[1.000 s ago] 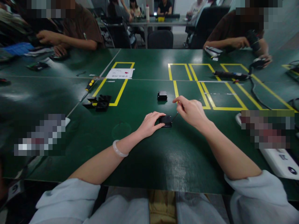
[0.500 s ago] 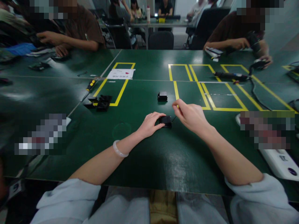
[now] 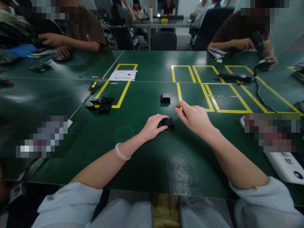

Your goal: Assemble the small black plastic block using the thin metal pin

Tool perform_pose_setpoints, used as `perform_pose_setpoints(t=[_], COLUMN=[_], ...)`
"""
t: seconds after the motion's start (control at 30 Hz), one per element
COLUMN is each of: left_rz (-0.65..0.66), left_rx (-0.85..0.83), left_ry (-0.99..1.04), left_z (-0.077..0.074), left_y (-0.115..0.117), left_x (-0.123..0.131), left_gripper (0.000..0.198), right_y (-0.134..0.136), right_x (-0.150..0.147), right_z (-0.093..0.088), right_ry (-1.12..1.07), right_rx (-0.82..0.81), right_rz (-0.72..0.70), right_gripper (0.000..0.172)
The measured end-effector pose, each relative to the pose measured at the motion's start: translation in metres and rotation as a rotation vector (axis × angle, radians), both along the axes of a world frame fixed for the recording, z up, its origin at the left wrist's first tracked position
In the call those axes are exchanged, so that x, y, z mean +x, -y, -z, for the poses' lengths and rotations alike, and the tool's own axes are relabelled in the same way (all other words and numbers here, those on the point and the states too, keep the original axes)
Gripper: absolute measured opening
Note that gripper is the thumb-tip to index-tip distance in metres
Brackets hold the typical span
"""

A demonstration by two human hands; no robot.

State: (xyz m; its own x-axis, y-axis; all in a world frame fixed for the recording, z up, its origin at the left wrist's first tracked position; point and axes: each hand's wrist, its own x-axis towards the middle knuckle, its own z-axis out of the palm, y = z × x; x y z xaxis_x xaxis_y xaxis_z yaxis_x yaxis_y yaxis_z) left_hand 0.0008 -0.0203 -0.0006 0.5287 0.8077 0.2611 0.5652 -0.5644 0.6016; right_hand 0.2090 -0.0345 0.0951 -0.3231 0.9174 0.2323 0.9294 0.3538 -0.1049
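A small black block-shaped part (image 3: 169, 123) lies on the green table (image 3: 152, 158) in front of me. My left hand (image 3: 153, 126) has its fingers curled against the part's left side, pinning it down. My right hand (image 3: 193, 118) is pinched on a thin dark tool (image 3: 177, 120) whose tip slants down to the part's right edge. A second black part (image 3: 165, 98) sits alone a little farther back.
A heap of black parts (image 3: 102, 104) and a yellow-handled screwdriver (image 3: 91, 87) lie at the left by yellow tape outlines (image 3: 209, 95). A white power strip (image 3: 285, 164) is at my right. Other people's hands work at the far corners, with a cabled tool (image 3: 235, 77).
My right hand has sunk slightly and drawn a little closer to the part, so less of the thin tool shows. My left hand has stayed put on the part.
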Motion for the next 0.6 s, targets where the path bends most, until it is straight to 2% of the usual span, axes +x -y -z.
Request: perform_pose_setpoints(t=[0.27,0.47,0.6], left_rz=[0.001,0.011,0.012], left_rx=[-0.005,0.001,0.007], left_ry=[-0.003,-0.006,-0.01], left_z=[-0.0019,-0.002,-0.002], left_y=[0.0007,-0.0009,-0.002], left_x=[0.001,0.0003,-0.0005], left_gripper=[0.035,0.035,0.035], right_y=[0.0012,0.0023,0.0032], right_x=[-0.0016,-0.0065,-0.0066], right_z=[-0.0002,-0.0008,-0.0007], right_ry=[-0.042,0.027,-0.025], right_rx=[0.014,-0.007,-0.004], right_rz=[-0.017,0.029,-0.009], right_gripper=[0.034,0.041,0.036])
